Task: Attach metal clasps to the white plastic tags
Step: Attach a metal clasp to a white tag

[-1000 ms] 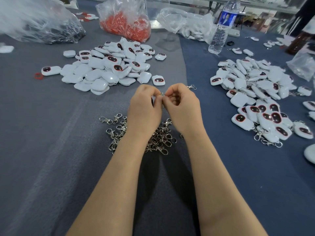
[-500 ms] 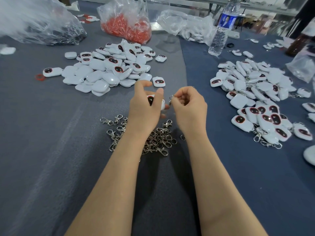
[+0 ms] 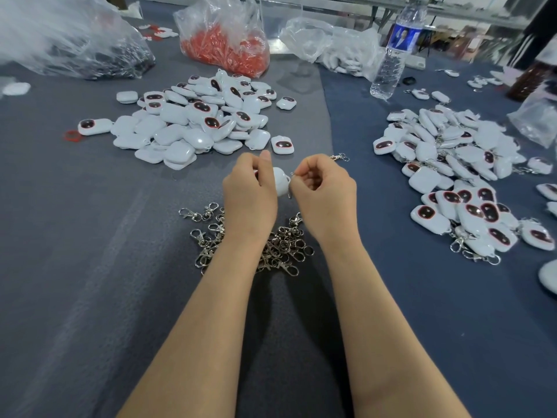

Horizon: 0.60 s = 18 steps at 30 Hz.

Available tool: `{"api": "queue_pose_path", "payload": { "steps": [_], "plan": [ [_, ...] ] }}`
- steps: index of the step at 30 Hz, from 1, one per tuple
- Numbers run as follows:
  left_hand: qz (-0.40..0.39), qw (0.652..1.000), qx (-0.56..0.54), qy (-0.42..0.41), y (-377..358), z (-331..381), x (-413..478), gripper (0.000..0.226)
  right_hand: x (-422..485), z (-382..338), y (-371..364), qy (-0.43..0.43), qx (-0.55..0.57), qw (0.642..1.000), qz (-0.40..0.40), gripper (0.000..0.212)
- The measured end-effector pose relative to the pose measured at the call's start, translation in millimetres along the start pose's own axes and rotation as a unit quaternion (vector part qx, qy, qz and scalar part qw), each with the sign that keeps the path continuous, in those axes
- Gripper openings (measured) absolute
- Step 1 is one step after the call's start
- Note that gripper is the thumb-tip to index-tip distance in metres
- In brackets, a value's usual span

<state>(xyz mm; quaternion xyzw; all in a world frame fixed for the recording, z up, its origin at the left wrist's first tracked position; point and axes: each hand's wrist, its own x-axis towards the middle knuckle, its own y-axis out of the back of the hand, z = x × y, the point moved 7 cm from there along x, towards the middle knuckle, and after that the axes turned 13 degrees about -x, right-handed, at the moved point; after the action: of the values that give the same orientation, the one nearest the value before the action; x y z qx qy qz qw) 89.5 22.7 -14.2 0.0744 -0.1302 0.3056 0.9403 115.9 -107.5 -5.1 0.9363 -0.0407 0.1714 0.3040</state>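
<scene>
My left hand (image 3: 251, 193) grips a white plastic tag (image 3: 281, 182) above the middle of the table. My right hand (image 3: 324, 191) pinches a small metal clasp (image 3: 291, 176) against the tag's edge; most of the clasp is hidden by the fingers. Under my wrists lies a heap of loose metal clasps (image 3: 283, 245). A pile of bare white tags (image 3: 193, 125) sits at the back left. A second pile of tags (image 3: 458, 173) with clasps hanging from some of them spreads on the right.
Plastic bags stand along the back: dark parts (image 3: 75, 52), red parts (image 3: 229, 46), white parts (image 3: 334, 52). A water bottle (image 3: 394, 52) stands back right. One stray clasp (image 3: 339, 157) lies beyond my right hand. Grey cloth (image 3: 90, 267) covers the table.
The tag in my left hand has turned, its plain white side now showing. My right hand has closed in on the tag's edge with the clasp.
</scene>
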Motion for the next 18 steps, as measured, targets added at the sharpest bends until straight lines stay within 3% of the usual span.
{"api": "queue_pose_path", "payload": {
  "steps": [9, 15, 18],
  "plan": [
    [0.034, 0.999, 0.023, -0.035, 6, 0, 2, 0.029, -5, -8, -9, 0.06, -0.045, 0.997, -0.031, 0.015],
    [-0.007, 0.997, 0.054, -0.058, 1, 3, -3, 0.027, -1, -8, -15, 0.085, -0.15, 0.983, -0.068, 0.016],
    [-0.022, 0.999, -0.026, 0.004, -2, 2, 0, 0.028, -1, -9, -6, 0.075, -0.073, 0.994, -0.039, 0.018]
  ]
}}
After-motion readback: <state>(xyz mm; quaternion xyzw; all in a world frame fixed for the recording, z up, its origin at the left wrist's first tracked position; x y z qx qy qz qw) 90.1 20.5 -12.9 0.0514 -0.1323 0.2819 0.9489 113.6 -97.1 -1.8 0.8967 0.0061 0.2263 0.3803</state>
